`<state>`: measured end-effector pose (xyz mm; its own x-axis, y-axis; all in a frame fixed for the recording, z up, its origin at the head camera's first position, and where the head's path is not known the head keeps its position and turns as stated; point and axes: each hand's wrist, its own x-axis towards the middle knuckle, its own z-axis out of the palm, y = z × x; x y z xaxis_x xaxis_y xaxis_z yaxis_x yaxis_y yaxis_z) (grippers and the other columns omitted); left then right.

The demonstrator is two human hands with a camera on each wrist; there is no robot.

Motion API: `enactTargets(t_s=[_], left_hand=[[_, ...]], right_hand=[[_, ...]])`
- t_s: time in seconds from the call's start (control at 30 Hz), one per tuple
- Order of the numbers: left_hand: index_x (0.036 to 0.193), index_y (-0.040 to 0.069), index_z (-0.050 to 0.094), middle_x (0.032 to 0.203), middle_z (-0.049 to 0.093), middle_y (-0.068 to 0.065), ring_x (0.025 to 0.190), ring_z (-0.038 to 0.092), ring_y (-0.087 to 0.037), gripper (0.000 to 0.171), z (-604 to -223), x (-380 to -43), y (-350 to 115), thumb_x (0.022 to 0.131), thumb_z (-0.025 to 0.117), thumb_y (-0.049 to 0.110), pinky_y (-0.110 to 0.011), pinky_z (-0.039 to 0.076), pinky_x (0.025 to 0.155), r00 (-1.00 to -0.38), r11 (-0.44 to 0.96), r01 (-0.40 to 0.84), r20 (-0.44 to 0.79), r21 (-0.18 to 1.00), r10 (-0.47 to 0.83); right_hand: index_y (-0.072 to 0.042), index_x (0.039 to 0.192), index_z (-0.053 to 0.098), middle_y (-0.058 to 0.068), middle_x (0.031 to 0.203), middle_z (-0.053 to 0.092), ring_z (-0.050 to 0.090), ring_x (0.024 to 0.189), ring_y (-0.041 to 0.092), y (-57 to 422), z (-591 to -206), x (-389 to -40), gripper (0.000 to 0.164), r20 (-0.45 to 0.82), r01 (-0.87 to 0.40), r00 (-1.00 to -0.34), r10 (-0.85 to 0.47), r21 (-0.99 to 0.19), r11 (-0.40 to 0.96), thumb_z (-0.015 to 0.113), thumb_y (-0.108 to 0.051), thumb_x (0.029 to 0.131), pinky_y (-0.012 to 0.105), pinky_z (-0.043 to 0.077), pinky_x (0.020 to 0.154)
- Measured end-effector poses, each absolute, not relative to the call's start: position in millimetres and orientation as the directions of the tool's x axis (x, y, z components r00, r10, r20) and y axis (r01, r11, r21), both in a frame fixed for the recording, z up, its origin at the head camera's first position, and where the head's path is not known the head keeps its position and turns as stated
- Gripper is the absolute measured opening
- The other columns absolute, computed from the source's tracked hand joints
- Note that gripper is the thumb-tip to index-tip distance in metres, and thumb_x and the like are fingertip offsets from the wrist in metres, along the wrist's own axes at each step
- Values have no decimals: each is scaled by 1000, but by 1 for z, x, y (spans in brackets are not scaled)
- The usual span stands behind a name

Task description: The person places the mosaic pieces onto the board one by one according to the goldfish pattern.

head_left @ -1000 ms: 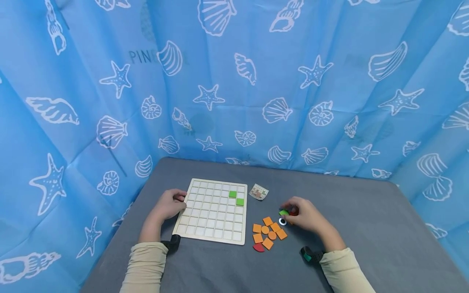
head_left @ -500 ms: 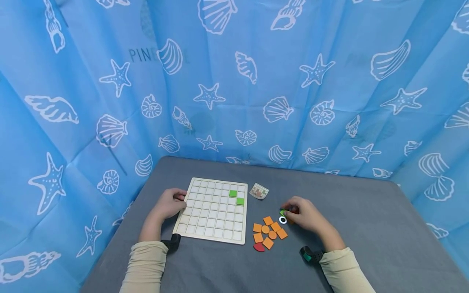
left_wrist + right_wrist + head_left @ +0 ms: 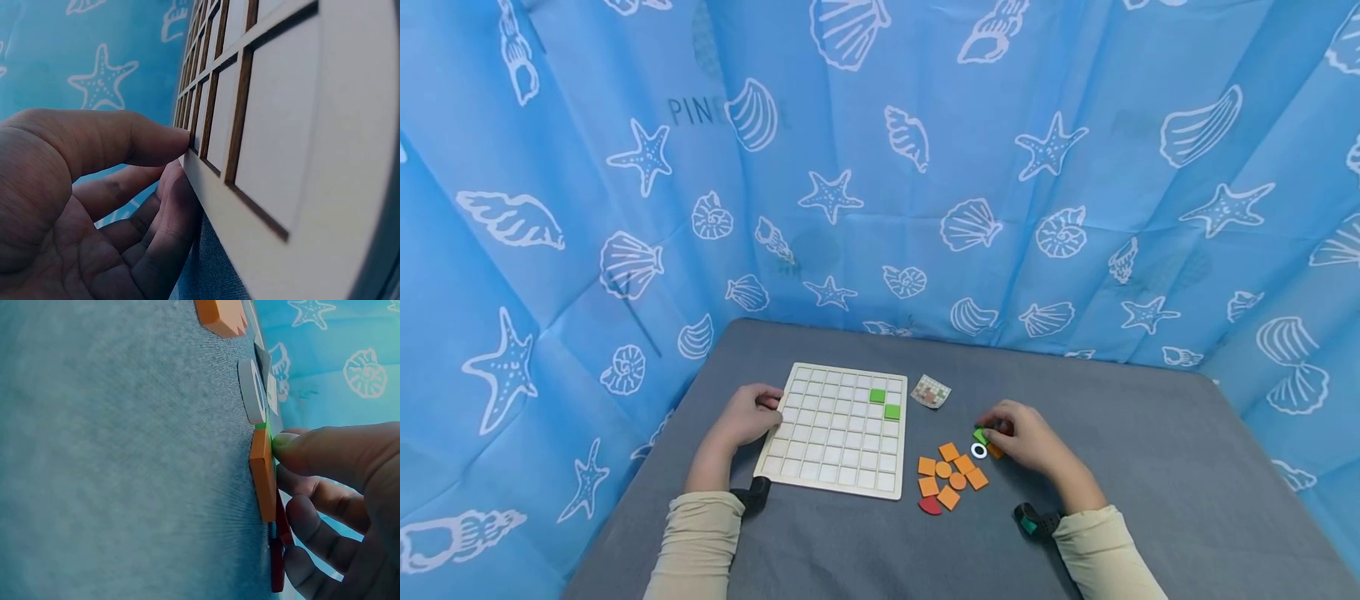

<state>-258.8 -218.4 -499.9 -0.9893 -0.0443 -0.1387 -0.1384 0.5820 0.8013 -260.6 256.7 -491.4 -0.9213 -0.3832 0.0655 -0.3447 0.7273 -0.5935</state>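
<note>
The thumb moves! A second ago it lies on the near side of the green tile (image 3: 980,436); now the right hand (image 3: 1022,435) has it up against that tile, pinching it between thumb and forefinger. Over at the left hand (image 3: 752,418), no change: thumb on top, fingers tucked beneath, it grips the left edge of the board (image 3: 820,446), which stretches away to that grip's right, two green squares (image 3: 892,412) sitting in its far right cells.

Back to the right pinch: a white disc (image 3: 245,394) is just beside it on the near side, an orange tile (image 3: 262,481) lies under the hand right by the thumb, and red pieces (image 3: 277,565) sit below the other fingers. Left of that pinch and nearer the person, there's a cluster of orange pieces (image 3: 948,498) with a red wedge (image 3: 930,506); left and farther off, the card (image 3: 931,392).
</note>
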Motion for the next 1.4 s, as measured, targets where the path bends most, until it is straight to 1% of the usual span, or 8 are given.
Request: enactTargets(t_s=[0.17,0.3,0.47,0.7,0.97,1.17,1.3,1.4], left_hand=[[136,-5,64,116,64,-20,95,61,-29,46,-500,-259,-218,90,64,1,-43,52,82,-989,581,-140,-140,801,-46],[135,-5,65,115,63,-20,95,61,-29,47,-500,-259,-218,89,63,1,-42,52,82,-990,582,-138,-136,801,-48],[136,-5,64,115,63,-20,95,61,-29,47,-500,-260,-219,89,64,2,-42,52,81,-990,583,-137,-136,801,-46],[137,-4,64,116,64,-20,97,62,-30,47,-500,-260,-218,90,64,2,-43,52,82,-989,583,-139,-143,801,-39],[138,-4,63,117,62,-20,97,60,-30,46,-499,-260,-220,92,62,1,-44,50,83,-988,569,-141,-153,810,-27],[137,-3,64,115,63,-19,96,61,-28,45,-500,-260,-220,92,63,2,-43,51,83,-988,576,-139,-148,805,-32],[136,-4,65,116,64,-19,96,62,-28,45,-501,-259,-220,92,63,1,-44,52,83,-989,570,-137,-142,810,-35],[137,-5,64,116,63,-20,97,62,-28,45,-500,-257,-220,92,63,0,-44,52,83,-990,558,-132,-141,819,-28]], right_hand=[[-11,103,81,1,97,69,54,74,8,256,-491,-259,9,55,-341,-923,-381,-576,743,76,-14,97,26,47,62],[-11,103,81,1,97,69,56,77,10,255,-490,-259,11,49,-351,-916,-397,-577,737,79,-18,95,27,48,62],[-11,104,81,2,99,70,57,79,12,254,-489,-259,14,36,-339,-919,-392,-578,742,82,-17,92,27,48,64],[-9,105,81,3,99,69,56,79,13,254,-489,-258,15,20,-320,-925,-380,-579,750,82,-16,92,27,48,64],[-7,107,81,4,99,68,56,80,14,249,-486,-261,16,59,-333,-925,-375,-601,727,80,-13,92,28,49,64],[-8,109,82,3,104,70,59,91,18,223,-478,-269,17,118,-399,-901,-417,-600,693,80,-11,93,33,51,76],[-6,111,81,6,107,70,63,95,27,194,-474,-276,18,138,-441,-873,-467,-632,638,79,-10,93,35,53,77],[-5,112,80,8,107,70,64,96,30,172,-474,-283,19,138,-458,-856,-498,-649,608,79,-9,93,33,54,76]])
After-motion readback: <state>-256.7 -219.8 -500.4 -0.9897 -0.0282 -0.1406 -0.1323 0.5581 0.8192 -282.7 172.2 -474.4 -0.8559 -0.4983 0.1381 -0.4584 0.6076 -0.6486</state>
